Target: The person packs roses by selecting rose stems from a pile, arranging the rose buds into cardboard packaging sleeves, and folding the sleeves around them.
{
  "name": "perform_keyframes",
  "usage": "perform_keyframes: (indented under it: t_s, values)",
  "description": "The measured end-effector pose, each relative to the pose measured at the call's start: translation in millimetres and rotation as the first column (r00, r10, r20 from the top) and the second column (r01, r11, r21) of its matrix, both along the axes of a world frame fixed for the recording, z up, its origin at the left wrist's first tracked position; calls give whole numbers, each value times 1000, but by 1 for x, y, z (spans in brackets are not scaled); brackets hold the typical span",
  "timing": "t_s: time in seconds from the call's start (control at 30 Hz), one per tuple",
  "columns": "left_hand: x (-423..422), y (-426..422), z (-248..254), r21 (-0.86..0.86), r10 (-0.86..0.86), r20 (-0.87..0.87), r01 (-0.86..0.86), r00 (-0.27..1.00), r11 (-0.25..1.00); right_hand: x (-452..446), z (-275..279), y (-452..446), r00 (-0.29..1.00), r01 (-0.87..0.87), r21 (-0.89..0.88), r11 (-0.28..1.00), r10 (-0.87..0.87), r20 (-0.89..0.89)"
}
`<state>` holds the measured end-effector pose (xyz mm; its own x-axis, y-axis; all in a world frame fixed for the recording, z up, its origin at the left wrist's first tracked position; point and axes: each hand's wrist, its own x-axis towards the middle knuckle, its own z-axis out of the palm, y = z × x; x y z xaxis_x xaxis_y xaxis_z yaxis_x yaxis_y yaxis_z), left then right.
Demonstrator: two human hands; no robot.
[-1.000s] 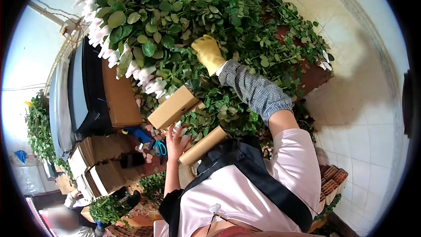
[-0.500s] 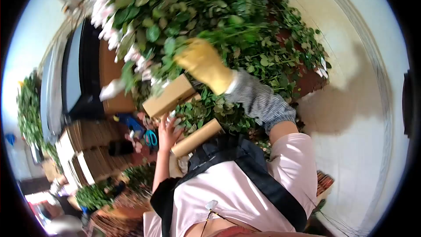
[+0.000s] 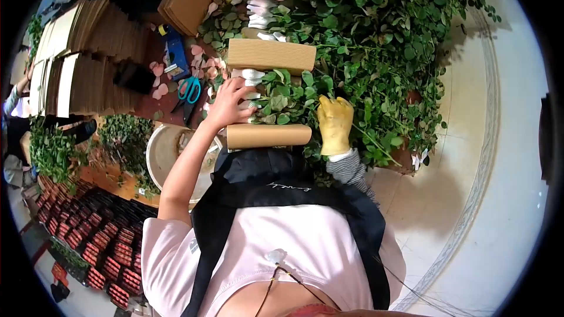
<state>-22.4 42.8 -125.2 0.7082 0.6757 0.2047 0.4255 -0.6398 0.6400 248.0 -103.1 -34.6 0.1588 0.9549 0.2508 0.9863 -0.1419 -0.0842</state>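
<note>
My left hand [image 3: 231, 104] is bare, its fingers spread over the white-sleeved rose heads [image 3: 251, 75] between two upright flaps of brown cardboard. One corrugated flap [image 3: 272, 54] stands beyond the roses, and the smooth flap [image 3: 268, 135] is nearest my body. To the right, my right hand [image 3: 335, 120], in a yellow glove, is closed around leafy rose stems [image 3: 305, 91]; its fingertips are partly hidden among the leaves. Past the far flap lies a large pile of leafy roses [image 3: 376, 35], with white-covered heads on its left side.
Teal-handled scissors [image 3: 189, 90] and a blue tape dispenser [image 3: 174, 50] lie on the left among pink petals [image 3: 158, 70]. Stacked cardboard [image 3: 88, 29] stands farther left. A white bucket [image 3: 160, 158] is below the table edge, near red-and-black stacked items [image 3: 111, 240]. Another person's arm [image 3: 23, 85] shows far left.
My gloved right hand has come down toward me from above the pile onto the stems. My left hand has moved onto the rose heads between the flaps. The camera view has turned.
</note>
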Motion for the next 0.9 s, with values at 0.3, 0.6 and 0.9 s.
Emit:
perform_keyframes:
  t_s: [0.3,0.6,0.9]
  values:
    - [-23,4,21,-133,35,94,-23,995,991,25,-57,0,958,-1,-284,959,-81,-275]
    - [-37,-16,30,-722,103,-211,-226,972,654,-76,39,71,706,-681,-383,624,420,-570]
    - [-35,-11,13,-705,-94,41,95,995,702,-78,-28,96,837,-505,-737,449,462,-291]
